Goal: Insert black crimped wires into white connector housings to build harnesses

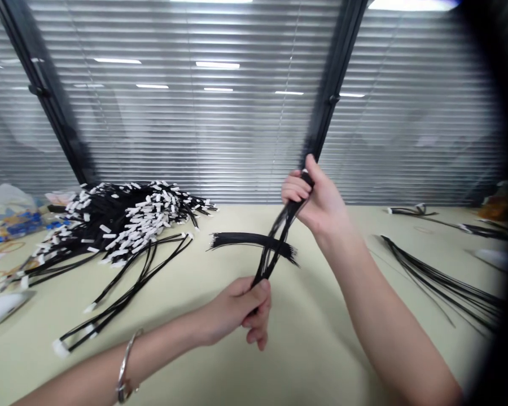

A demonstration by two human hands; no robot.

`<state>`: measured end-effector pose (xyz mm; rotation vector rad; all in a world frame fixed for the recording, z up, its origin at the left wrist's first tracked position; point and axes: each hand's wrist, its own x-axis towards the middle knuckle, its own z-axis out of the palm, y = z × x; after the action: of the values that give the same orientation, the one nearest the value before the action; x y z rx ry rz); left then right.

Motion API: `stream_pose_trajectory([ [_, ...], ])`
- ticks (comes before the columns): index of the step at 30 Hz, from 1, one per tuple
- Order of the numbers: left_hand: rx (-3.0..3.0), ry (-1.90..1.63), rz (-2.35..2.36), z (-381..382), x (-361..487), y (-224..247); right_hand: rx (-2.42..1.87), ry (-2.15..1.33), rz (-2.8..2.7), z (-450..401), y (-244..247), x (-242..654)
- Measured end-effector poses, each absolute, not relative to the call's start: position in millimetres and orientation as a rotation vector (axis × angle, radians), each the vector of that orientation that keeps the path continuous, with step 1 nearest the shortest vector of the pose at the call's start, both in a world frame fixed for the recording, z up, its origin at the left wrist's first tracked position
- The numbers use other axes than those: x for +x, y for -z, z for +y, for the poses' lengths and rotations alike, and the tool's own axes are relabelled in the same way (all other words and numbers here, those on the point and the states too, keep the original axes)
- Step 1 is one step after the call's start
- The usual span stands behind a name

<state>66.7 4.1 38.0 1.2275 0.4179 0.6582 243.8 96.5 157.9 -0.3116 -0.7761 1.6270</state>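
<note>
In the head view, our left hand [241,310] and right hand [315,194] have their fingers clamped on the two ends of a held bundle [279,231], slanting above the table [296,349]. Behind it we see a short bundle [248,239]; the white-tipped pile [122,217] lies to the left, loose wires [440,282] to the right.

No readable text in my view.
I can make out no labels, brands, numbers or signs anywhere.
</note>
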Motion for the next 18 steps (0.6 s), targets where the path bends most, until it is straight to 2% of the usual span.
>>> stream_pose_trajectory([
  [8,1.428,-0.657,0.451,20.6,55.7,-46.3,-0.405,-1.637,-1.064,80.9,-148.2,216.2],
  [14,1.552,-1.144,0.561,47.6,24.2,-77.2,-0.551,-1.678,-1.534,57.0,-143.8,207.4],
  [18,1.63,-1.154,0.487,32.5,15.7,-102.1,-0.582,-1.709,-2.001,35.7,-138.5,191.2],
])
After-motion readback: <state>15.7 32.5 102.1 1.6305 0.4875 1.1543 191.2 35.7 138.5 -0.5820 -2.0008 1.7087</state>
